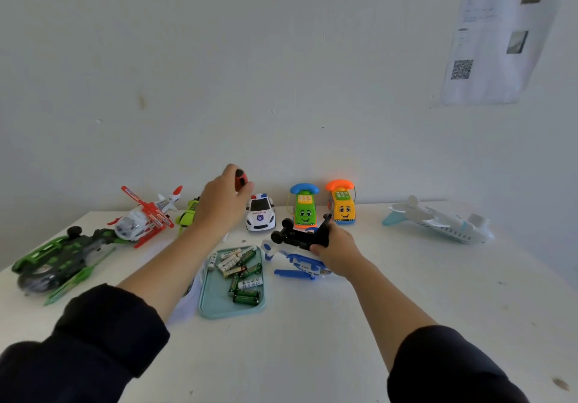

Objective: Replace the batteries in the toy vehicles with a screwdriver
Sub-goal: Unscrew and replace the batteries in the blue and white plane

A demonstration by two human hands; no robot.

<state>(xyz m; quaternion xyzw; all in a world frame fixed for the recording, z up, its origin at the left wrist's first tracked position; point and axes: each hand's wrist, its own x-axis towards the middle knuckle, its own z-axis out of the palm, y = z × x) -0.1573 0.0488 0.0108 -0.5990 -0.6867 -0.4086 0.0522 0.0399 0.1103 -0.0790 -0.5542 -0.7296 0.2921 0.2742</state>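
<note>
Over the white worktop (406, 293), the left hand (223, 202) is raised and curled around a red-and-black screwdriver handle (240, 179) while the right hand (336, 251) grips an upturned black toy car (297, 235) just beyond the teal tray (219, 307) of loose batteries (242, 269).

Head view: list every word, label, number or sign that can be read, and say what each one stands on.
"POLICE": on the bonnet of the white police car, above a blue shield badge.
Batteries in the teal tray: printed labels and marks, too small and blurred to read.
Paper sheet on the wall: a QR code shows; its text lines are too blurred to read.
Nothing else legible.
</note>
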